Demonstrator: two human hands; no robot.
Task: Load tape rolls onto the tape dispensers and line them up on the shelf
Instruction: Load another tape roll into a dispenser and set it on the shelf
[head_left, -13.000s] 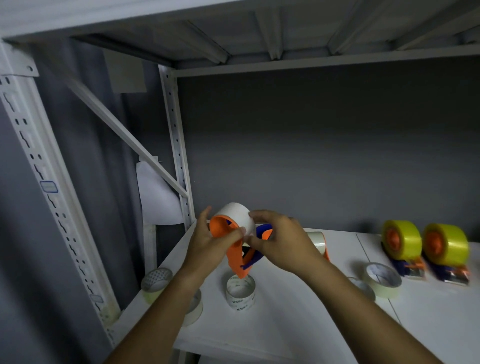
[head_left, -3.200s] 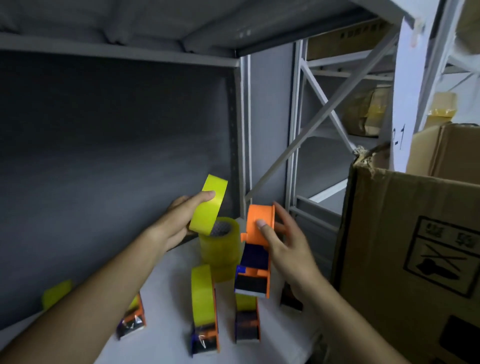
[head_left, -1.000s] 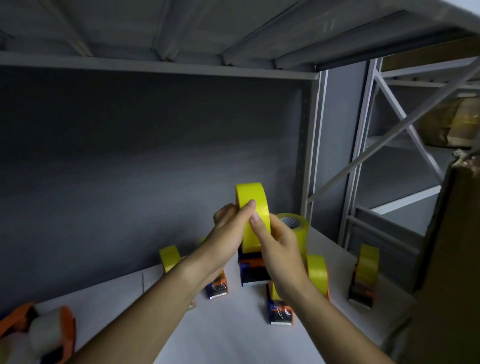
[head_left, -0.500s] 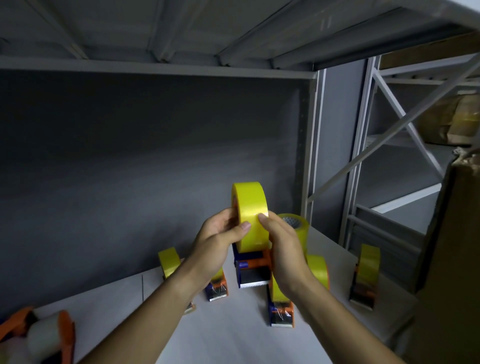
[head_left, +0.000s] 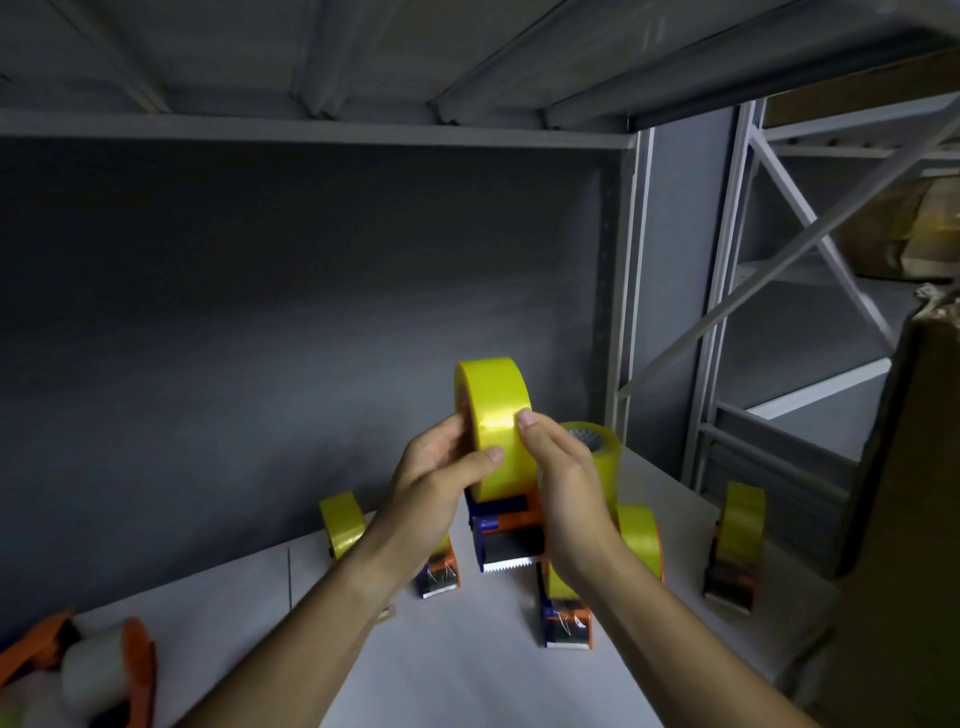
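Gripping yellow tape roll (head_left: 493, 415) on dispenser (head_left: 506, 540), left hand (head_left: 436, 478) and right hand (head_left: 566, 483) raised, fingers curled

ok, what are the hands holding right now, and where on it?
Both hands grip a yellow tape roll on a dispenser: left hand and right hand pinch the roll's sides and lower rim, thumbs on its face.

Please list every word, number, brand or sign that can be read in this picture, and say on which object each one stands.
None can be read.
Yellow tape roll in the hands: plain, no print visible.
Dispensers on the shelf: no label legible.
Cardboard box at the right: dark and blurred, no print can be made out.
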